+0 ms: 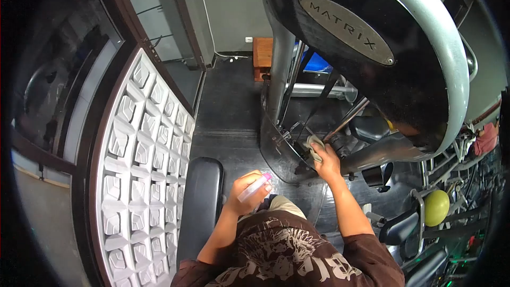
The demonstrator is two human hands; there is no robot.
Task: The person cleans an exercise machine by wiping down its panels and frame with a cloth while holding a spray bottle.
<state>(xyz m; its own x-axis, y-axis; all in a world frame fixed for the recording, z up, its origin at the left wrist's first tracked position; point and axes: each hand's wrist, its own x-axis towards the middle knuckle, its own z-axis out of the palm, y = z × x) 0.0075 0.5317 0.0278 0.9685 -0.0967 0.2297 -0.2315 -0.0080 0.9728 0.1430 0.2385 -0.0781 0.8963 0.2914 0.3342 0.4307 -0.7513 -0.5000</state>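
Observation:
My left hand (245, 190) is closed around a small translucent bottle (252, 190) with a pinkish-purple top, held in front of my body. Reaching forward, my right hand (328, 162) grips a pale cloth (314, 146) low inside the frame of the shoulder machine (271, 151). Whether the cloth presses on the metal there I cannot tell. Above that hand rises the machine's big dark cover (366, 82), edged in silver and bearing a "MATRIX" plate (346, 29).
A black padded bench (204, 186) stands at my left, beside a white patterned wall panel (143, 175). A wooden box (263, 56) sits by the far wall. On the right are a yellow-green ball (436, 208) and more gym equipment (401, 227).

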